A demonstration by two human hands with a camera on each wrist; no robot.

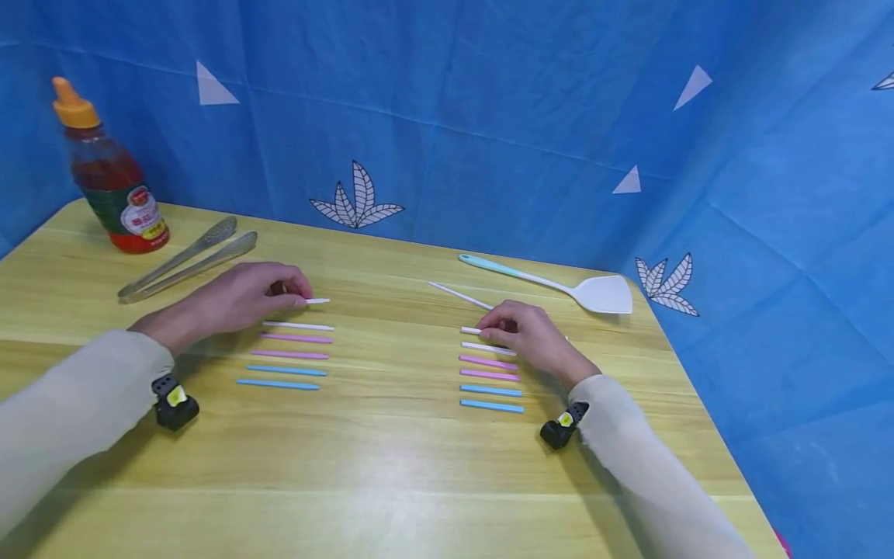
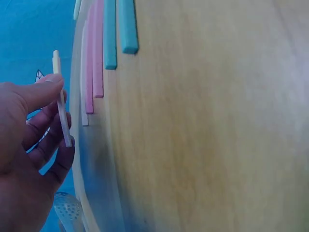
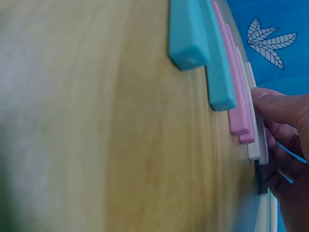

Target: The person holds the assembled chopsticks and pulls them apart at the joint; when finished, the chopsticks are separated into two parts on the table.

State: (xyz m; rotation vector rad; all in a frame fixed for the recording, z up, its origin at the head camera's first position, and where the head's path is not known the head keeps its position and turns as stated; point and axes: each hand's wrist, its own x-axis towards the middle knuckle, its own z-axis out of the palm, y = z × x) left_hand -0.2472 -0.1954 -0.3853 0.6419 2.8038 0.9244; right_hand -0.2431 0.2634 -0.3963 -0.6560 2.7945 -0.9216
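Note:
In the head view my left hand (image 1: pixel 254 299) pinches a short white stick (image 2: pixel 61 101) between thumb and fingers, above the far end of the left row. That row has another white stick (image 1: pixel 299 326), two pink sticks (image 1: pixel 296 338) and two blue sticks (image 1: pixel 287 371), lying side by side. My right hand (image 1: pixel 527 334) grips a white stick (image 1: pixel 471 331) at the far end of the right row. Nearer in that row are a white stick (image 1: pixel 488 348), two pink sticks (image 1: pixel 489 362) and two blue sticks (image 1: pixel 491 390). A long thin white stick (image 1: pixel 459 293) runs partly hidden behind the right hand.
Metal tongs (image 1: pixel 188 260) lie at the back left, beside a red sauce bottle (image 1: pixel 119 186) with an orange cap. A white spatula (image 1: pixel 604 295) with a light-blue handle lies along the back right edge. Blue patterned cloth (image 1: pixel 447 116) hangs behind the wooden table (image 1: pixel 391 481).

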